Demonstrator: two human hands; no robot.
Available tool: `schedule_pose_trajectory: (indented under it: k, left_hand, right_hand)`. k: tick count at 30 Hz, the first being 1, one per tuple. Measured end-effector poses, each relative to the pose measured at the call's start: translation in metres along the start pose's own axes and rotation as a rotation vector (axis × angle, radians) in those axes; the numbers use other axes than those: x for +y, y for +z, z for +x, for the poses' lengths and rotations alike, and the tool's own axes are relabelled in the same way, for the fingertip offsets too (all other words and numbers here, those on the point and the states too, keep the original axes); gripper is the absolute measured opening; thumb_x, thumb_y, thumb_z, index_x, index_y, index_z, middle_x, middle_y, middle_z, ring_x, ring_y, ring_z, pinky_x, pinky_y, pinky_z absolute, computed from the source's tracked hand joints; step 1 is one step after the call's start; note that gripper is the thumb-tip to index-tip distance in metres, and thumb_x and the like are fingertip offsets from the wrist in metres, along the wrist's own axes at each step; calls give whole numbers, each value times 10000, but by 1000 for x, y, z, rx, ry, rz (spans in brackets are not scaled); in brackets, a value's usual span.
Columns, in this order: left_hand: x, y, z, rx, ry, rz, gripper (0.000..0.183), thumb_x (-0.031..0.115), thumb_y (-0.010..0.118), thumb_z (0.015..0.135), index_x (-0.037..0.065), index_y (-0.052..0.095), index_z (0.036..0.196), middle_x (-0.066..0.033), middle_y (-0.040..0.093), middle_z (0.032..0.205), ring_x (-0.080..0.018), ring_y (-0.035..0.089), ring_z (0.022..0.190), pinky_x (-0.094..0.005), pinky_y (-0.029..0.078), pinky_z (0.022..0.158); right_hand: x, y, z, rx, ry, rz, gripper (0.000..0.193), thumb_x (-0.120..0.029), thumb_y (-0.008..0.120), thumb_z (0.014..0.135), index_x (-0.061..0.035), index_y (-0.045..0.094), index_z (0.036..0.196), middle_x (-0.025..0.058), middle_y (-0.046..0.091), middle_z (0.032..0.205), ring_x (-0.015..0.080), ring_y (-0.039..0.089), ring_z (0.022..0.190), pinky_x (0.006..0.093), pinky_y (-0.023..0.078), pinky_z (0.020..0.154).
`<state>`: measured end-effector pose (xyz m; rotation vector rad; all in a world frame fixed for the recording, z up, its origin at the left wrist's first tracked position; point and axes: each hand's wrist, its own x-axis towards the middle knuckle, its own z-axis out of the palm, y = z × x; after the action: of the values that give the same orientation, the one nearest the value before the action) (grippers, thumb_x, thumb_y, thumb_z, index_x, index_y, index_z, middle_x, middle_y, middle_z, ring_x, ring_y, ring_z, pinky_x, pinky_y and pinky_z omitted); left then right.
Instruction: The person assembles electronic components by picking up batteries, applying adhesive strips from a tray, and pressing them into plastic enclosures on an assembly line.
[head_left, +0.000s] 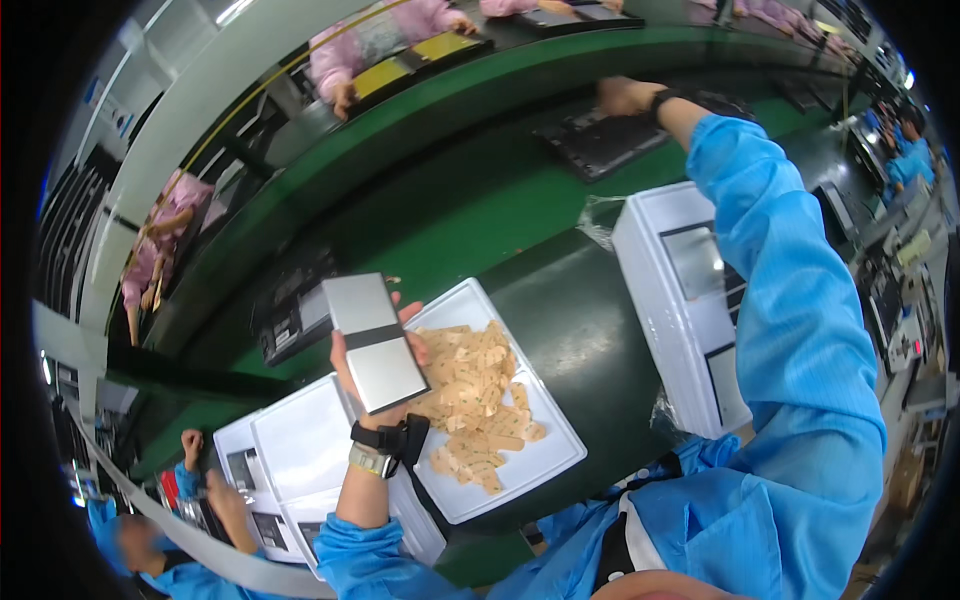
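My left hand (412, 345) is closed around a flat silver pack (365, 300) with a black band across its middle, holding it tilted above the left edge of a white tray (545, 470). Many small beige strips (470, 385) lie heaped in that tray. My right hand (628, 97) reaches far forward over the green conveyor, at a black flat casing (600, 145). Its fingers are smeared by motion, so what they do is hidden from me.
A stack of white compartment trays (665, 310) with flat silver-grey pieces stands at the right. More white trays (300, 430) are at the left, beside another black casing (295, 310) on the green conveyor (430, 200). People in pink sleeves work across; a blue-sleeved co-worker is at lower left.
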<state>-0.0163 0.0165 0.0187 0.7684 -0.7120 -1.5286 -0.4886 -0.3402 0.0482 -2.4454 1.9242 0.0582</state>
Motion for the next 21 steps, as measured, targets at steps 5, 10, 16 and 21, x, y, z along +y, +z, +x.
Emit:
schedule_pose_trajectory:
  k: [5, 10, 16, 21]
  left_hand:
    - [-10, -8, 10, -48, -52, -15, 963, 722, 229, 982, -61, 390, 1519, -311, 626, 1303, -269, 649, 700, -358, 513, 606]
    - [-12, -19, 14, -175, -84, -41, 933, 697, 251, 996, -58, 365, 1532, -345, 587, 1330, -288, 702, 767, -333, 564, 618]
    - [-25, -18, 26, -186, -104, -23, 867, 655, 263, 1032, -44, 370, 1533, -363, 573, 1340, -297, 714, 767, -320, 573, 601]
    - [-29, -29, 25, -202, -80, -21, 826, 632, 283, 1045, -29, 363, 1535, -371, 569, 1337, -299, 725, 766, -323, 585, 598]
  right_hand:
    - [146, 68, 3, 46, -21, -537, 390, -358, 605, 924, -45, 728, 1122, 201, 706, 1080, 345, 679, 997, 467, 540, 825]
    - [140, 37, -19, -116, 351, 54, 905, -571, 806, 763, 30, 572, 1398, 238, 655, 1352, 367, 613, 1283, 451, 465, 1082]
    - [193, 61, 19, -201, 257, 416, 796, -192, 937, 697, 38, 519, 1334, 190, 642, 1248, 327, 666, 1121, 473, 589, 849]
    - [84, 27, 5, -400, 157, 497, 610, -88, 934, 680, 66, 587, 1158, 153, 711, 956, 285, 747, 782, 362, 606, 555]
